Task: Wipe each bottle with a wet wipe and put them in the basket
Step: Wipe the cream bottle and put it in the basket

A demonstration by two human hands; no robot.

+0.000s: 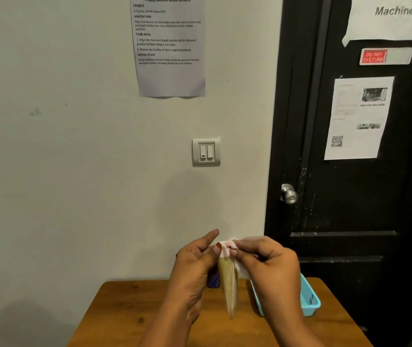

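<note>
Left hand [194, 267] hides blue bottle [214, 281], basket [310, 298] half-hidden

A printed sheet [171, 46] hangs on the wall [74, 171] above a double switch [206, 152]. The black door [345, 209] to the right has a metal knob [289, 193], a red "Do not disturb" sign [373, 56], a "Laundry Machine" notice [395, 16] and a QR-code paper [358, 118]. A wooden table [129, 311] stands below.

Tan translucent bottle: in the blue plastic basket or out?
Out. Left hand holds the tan translucent bottle in the air beside the blue plastic basket, while right hand pinches a white wet wipe round its top.
</note>
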